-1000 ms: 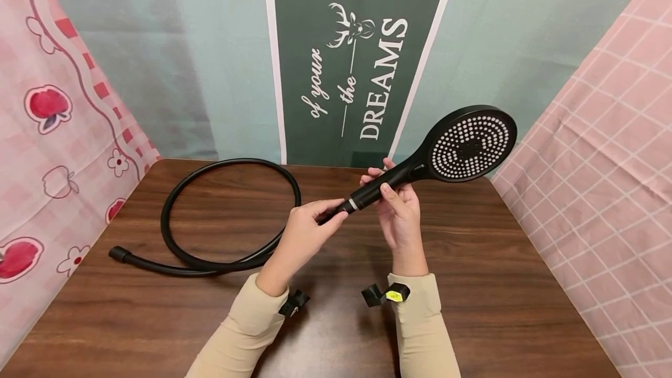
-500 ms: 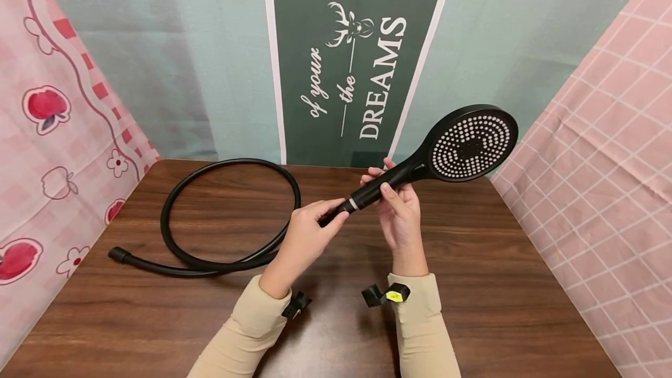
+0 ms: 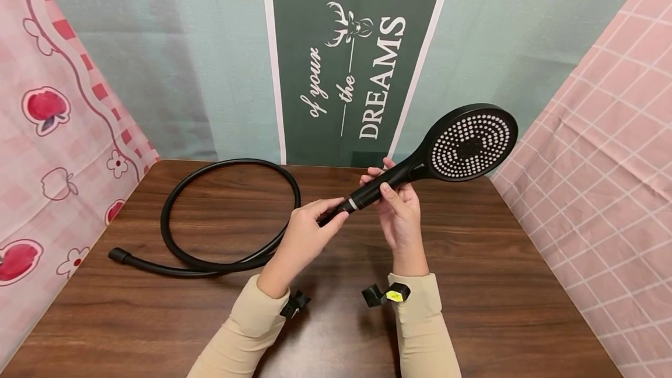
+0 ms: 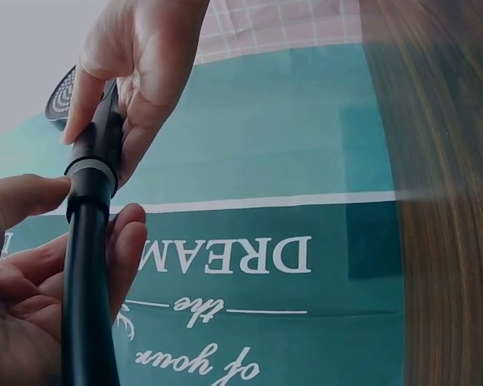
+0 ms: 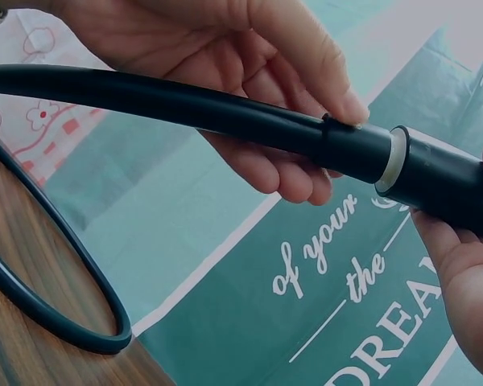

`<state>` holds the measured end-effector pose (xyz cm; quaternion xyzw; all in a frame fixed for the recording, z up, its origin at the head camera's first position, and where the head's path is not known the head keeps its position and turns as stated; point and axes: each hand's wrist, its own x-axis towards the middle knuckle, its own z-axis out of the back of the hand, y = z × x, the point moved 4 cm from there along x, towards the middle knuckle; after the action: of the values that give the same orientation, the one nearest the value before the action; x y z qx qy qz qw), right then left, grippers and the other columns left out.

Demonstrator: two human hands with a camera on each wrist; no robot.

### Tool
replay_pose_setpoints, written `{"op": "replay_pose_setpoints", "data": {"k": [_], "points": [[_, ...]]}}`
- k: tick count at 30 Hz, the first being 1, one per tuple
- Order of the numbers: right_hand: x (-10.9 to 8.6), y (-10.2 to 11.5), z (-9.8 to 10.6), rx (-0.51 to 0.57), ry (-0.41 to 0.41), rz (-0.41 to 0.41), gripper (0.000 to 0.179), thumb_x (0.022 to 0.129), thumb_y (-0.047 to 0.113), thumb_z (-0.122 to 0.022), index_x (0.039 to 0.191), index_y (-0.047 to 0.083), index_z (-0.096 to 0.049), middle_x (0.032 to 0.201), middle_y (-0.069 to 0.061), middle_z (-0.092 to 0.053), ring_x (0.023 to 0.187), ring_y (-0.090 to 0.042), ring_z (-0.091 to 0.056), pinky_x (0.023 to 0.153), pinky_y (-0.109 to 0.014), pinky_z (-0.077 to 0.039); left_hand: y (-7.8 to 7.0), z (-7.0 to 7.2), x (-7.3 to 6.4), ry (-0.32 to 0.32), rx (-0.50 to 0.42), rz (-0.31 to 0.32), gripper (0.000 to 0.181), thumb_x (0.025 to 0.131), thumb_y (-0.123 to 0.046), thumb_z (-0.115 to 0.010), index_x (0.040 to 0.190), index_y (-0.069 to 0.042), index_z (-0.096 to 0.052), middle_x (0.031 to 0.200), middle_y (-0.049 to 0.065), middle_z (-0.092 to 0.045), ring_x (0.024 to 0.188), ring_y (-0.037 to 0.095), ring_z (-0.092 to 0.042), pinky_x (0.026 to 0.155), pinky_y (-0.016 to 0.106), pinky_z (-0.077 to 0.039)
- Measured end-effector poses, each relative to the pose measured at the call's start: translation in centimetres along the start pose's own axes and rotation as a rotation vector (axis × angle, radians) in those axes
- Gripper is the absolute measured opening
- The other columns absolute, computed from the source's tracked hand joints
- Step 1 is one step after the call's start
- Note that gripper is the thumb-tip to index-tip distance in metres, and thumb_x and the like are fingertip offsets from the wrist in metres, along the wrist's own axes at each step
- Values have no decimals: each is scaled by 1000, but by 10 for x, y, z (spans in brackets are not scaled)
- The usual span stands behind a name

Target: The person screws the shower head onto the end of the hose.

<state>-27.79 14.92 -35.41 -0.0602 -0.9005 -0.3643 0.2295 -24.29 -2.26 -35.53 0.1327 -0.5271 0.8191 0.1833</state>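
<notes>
A black handheld shower head (image 3: 471, 143) with white nozzles is held above the table, its face toward the head camera. My right hand (image 3: 401, 209) grips its handle (image 3: 374, 190), thumb on the near side. The left hand (image 3: 307, 232) pinches the end fitting (image 5: 358, 151) of a black shower hose (image 3: 231, 162) between thumb and fingers. Fitting and handle are in line, and a pale ring (image 5: 392, 161) shows where they meet. How far the two are joined, I cannot tell. In the left wrist view the hose (image 4: 88, 297) runs back past the palm.
The rest of the hose lies looped on the brown wooden table (image 3: 472, 308), its free end (image 3: 119, 254) at the left. Behind stands a green cloth backdrop (image 3: 220, 63) with lettering. Pink patterned cloths (image 3: 604, 150) hang on both sides.
My left wrist sways slightly to the right, then back. Both hands keep the same hold, and the shower head stays almost still.
</notes>
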Motion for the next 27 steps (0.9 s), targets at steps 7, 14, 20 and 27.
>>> {"op": "replay_pose_setpoints", "data": {"k": [7,14,20,27], "points": [[0,-1,-1,-12,4,-3,40,100,-4,-51,138,2,-43,114,-10,-71,104,-21,-72,97,-32,-53,0,0,-1,26,-7,27,25,95,-21,-69,118,-12,-74,95,4,-74,71,11,-57,62,23,-47],[0,-1,-2,0,3,3,40,100,-5,-50,139,1,-43,114,-11,-71,104,-21,-72,97,-32,-54,-1,-1,-2,-2,25,3,26,94,-21,-70,118,-11,-74,97,5,-74,71,11,-57,62,23,-47],[-1,-1,-1,1,7,9,40,100,-5,-49,139,1,-43,114,-11,-71,104,-21,-72,97,-32,-54,-3,-2,-2,-18,51,-34,27,93,-20,-71,118,-9,-73,96,5,-73,70,11,-56,61,22,-47],[-1,0,-1,1,17,15,40,100,-5,-50,139,1,-43,114,-12,-71,104,-22,-72,97,-33,-53,-1,0,-1,22,2,2,28,94,-20,-70,121,-11,-73,99,4,-74,75,11,-59,65,23,-48]]}}
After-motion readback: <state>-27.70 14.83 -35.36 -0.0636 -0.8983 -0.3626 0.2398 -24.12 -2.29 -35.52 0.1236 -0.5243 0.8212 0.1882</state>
